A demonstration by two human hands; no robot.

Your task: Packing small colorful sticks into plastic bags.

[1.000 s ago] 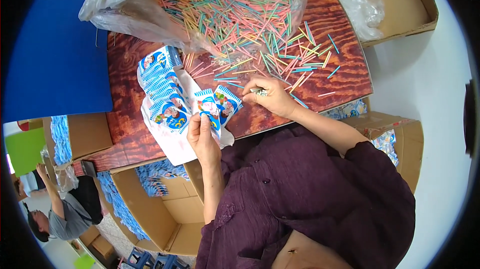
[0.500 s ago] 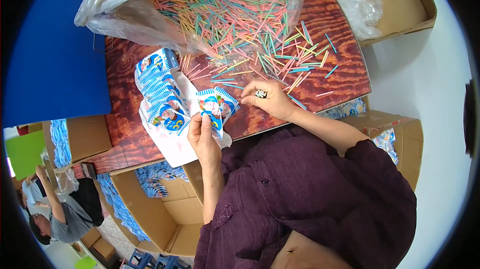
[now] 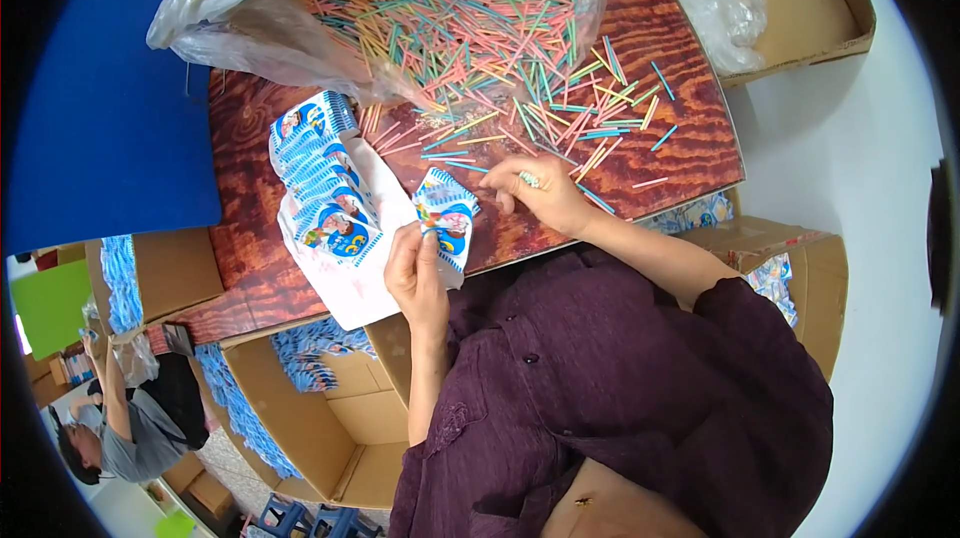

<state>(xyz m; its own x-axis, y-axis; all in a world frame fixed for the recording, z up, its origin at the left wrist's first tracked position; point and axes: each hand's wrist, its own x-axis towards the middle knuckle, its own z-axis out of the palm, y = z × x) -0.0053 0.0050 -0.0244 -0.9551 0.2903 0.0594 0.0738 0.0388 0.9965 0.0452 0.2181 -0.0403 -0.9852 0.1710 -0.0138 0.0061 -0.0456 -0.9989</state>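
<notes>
Pinching a blue-and-white packet [image 3: 446, 202], bearing a cartoon label [image 3: 454, 224] too small to read, in the left fingers [image 3: 428, 246] over the tabletop [image 3: 655, 13]. Clenching thin sticks [image 3: 529, 180] in the right fingers [image 3: 508, 169], just beside the packet.

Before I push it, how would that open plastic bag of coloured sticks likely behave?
The plastic bag would probably flop and crease, as its thin, wrinkled film sags. Its shiny surface may be slippery. The heaped coloured sticks inside could shift and spill, since loose ones lie on the table around its mouth.
</notes>
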